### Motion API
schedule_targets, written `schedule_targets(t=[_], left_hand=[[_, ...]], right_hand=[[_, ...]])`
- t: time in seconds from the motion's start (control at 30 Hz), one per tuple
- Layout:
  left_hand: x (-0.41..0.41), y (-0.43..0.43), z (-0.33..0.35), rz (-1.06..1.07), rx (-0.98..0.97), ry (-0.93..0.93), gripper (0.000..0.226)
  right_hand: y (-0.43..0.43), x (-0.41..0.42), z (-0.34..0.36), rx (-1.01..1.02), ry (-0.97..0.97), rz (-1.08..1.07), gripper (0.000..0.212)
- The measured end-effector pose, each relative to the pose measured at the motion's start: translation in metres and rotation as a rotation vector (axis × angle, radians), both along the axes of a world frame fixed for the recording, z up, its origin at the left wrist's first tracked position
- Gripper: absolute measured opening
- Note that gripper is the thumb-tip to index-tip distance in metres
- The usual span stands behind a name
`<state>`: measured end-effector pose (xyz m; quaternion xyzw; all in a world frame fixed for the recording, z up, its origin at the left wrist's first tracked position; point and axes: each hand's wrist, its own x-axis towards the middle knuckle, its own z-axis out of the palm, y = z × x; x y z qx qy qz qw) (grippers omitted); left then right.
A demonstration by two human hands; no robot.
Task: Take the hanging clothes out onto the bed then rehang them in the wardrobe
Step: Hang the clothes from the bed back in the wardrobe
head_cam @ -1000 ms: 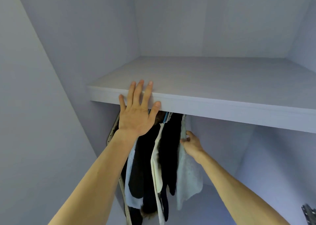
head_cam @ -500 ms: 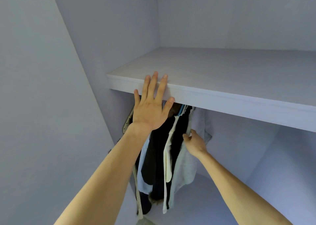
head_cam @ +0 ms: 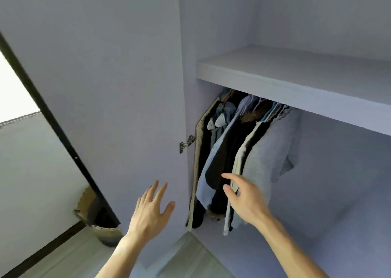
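Observation:
Several garments [head_cam: 239,150] hang bunched at the left end of the wardrobe, under a pale shelf [head_cam: 296,87]: dark pieces, a light blue shirt, a cream one and a grey top [head_cam: 266,157] on the right. My left hand [head_cam: 151,212] is spread, fingers straight, in front of the open wardrobe door [head_cam: 105,87], holding nothing. My right hand [head_cam: 243,197] hovers with loose fingers just before the lower part of the clothes; it grips nothing. The hanging rail is hidden behind the shelf edge.
A metal hinge [head_cam: 187,143] joins the door to the wardrobe side. Low on the left, past the door, a woven basket [head_cam: 101,229] stands on the floor by a wall. The wardrobe space right of the clothes holds nothing hanging.
My left hand left the shelf edge and dropped down to the door. My right hand let go of the grey top and drew back lower. The view pulled back and swung left.

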<state>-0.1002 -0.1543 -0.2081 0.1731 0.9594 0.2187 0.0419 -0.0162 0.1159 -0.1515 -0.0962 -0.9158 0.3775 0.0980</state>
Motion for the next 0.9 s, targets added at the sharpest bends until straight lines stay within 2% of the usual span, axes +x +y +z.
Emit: schedule_targets(t=[0.13, 0.27, 0.33, 0.5, 0.63, 0.77, 0.9], left_hand=[[0.078, -0.11, -0.023, 0.205, -0.055, -0.042, 0.076], [0.176, -0.211, -0.054, 0.45, -0.104, -0.115, 0.081], [0.235, -0.257, -0.068, 0.584, -0.123, -0.172, 0.079], [0.401, -0.339, -0.083, 0.942, -0.102, -0.216, 0.068], [0.532, -0.361, -0.094, 1.283, -0.05, -0.271, 0.067], [0.626, -0.342, -0.093, 1.591, -0.013, -0.34, 0.077], [0.679, -0.306, -0.1, 1.804, 0.028, -0.42, 0.059]], right_hand=[[-0.094, 0.029, -0.017, 0.098, 0.044, 0.234, 0.033], [-0.189, 0.063, -0.04, 0.169, 0.034, 0.513, 0.041], [-0.236, 0.083, -0.053, 0.209, 0.034, 0.669, 0.046], [-0.352, 0.134, -0.07, 0.274, -0.002, 1.061, 0.036], [-0.435, 0.179, -0.072, 0.347, 0.015, 1.376, 0.038], [-0.495, 0.221, -0.071, 0.369, 0.069, 1.654, 0.037], [-0.532, 0.252, -0.072, 0.416, 0.129, 1.875, 0.039]])
